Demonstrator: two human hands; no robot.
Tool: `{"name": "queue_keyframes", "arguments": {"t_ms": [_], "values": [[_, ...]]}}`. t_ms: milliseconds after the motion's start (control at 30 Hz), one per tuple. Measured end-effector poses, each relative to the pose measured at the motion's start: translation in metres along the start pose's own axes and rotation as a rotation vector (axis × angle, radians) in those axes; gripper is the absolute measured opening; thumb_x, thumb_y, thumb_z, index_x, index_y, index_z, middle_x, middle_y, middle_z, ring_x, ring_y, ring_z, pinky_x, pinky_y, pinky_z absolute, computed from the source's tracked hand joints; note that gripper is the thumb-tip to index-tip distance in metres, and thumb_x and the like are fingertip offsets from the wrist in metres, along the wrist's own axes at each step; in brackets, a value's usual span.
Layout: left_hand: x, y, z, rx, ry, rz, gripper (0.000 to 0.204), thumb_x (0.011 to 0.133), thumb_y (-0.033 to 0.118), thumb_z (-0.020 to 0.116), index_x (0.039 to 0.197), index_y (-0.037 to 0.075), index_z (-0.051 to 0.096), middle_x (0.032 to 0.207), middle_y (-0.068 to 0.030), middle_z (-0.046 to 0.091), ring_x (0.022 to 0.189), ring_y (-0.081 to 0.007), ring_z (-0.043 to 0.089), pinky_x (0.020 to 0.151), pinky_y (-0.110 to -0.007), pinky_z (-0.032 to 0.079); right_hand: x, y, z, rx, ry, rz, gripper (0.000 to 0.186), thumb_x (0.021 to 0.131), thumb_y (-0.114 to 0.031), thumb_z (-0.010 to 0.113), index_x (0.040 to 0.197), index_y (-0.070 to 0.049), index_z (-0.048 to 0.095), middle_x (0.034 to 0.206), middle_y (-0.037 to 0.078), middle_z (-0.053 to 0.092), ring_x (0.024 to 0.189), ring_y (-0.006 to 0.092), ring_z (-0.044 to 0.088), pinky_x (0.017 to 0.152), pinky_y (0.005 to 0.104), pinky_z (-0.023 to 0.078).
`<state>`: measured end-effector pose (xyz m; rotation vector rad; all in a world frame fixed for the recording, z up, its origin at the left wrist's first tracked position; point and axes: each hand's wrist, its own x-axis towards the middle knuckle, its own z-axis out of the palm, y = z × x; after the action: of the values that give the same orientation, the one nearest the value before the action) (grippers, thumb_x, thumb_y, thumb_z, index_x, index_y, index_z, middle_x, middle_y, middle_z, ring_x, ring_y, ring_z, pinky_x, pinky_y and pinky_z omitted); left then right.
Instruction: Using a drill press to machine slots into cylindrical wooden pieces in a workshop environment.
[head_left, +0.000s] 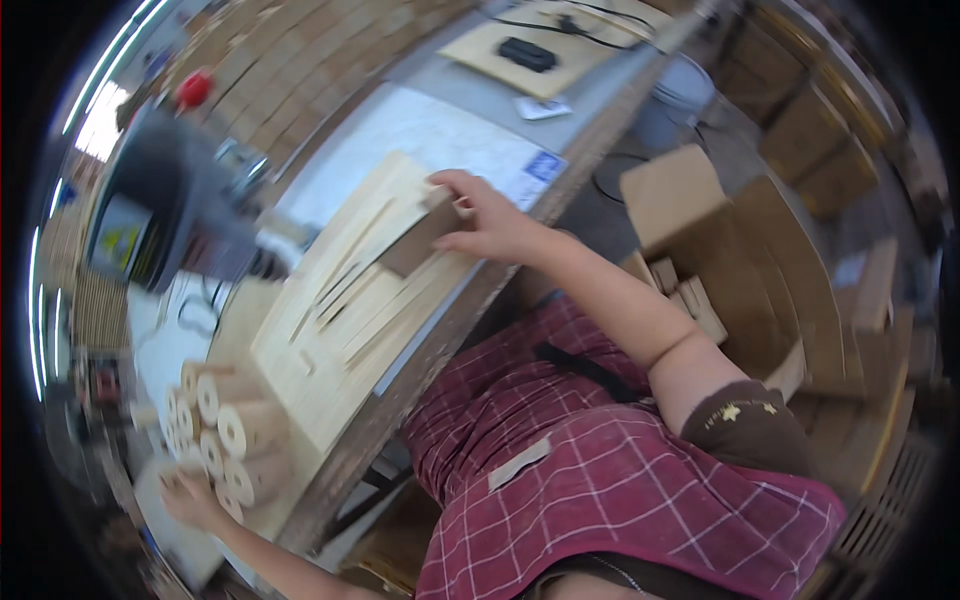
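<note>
My right hand [490,222] is closed round a brown, flat-faced rectangular block [422,242], thumb on one side and fingers on the other. The block stands over a pale wooden board [290,335] on the workbench. Thin wooden strips [385,315] and a small wooden piece [307,361] lie on that board. At the lower left, my left hand [190,498] is beside a stack of pale wooden cylinders [250,430] with round holes in their ends. Its fingers are blurred and partly curled, and whether they hold anything is unclear.
A grey machine with a red knob [195,89] stands at the left of the bench. Farther up lie a black object [527,54] and a cable on another board. On the right, an opened cardboard box [765,270] holds wooden blocks, and a white bucket [683,90] stands behind it.
</note>
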<state>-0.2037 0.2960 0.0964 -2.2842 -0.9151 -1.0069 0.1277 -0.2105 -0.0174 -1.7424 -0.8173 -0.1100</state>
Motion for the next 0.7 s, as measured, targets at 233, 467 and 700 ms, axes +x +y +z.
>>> {"name": "queue_keyframes", "arguments": {"t_ms": [233,467,700], "values": [[-0.104,0.202,-0.049,-0.619,-0.037,0.423,0.036,0.087,0.016,0.057,0.118,-0.002,0.051,0.117,-0.0172,0.053,0.110,-0.0320,0.049,0.094,-0.038,0.037,-0.072,0.036,-0.072,-0.029,0.204,0.057,0.052,0.074,-0.013,0.069,0.120,-0.007,0.046,0.100,0.006,0.054,0.091,0.0173,0.052,0.081,0.0304,0.044],[-0.135,0.316,-0.055,-0.668,-0.386,0.533,0.045,0.094,0.028,0.041,0.128,-0.002,0.041,0.129,-0.0224,0.043,0.120,-0.0378,0.039,0.101,-0.044,0.029,-0.236,0.108,-0.209,-0.321,0.797,0.511,0.024,0.078,-0.005,0.058,0.102,-0.005,0.056,0.077,0.004,0.059,0.070,0.0110,0.057,0.064,0.0257,0.048],[-0.134,0.323,-0.047,-0.702,-0.454,0.461,0.046,0.095,0.030,0.039,0.127,-0.003,0.041,0.127,-0.0214,0.045,0.117,-0.0370,0.042,0.099,-0.043,0.031,-0.411,0.152,-0.229,-0.604,0.717,1.388,0.024,0.075,-0.015,0.062,0.097,-0.006,0.060,0.088,0.012,0.065,0.081,0.0232,0.062,0.075,0.0321,0.048]]}}
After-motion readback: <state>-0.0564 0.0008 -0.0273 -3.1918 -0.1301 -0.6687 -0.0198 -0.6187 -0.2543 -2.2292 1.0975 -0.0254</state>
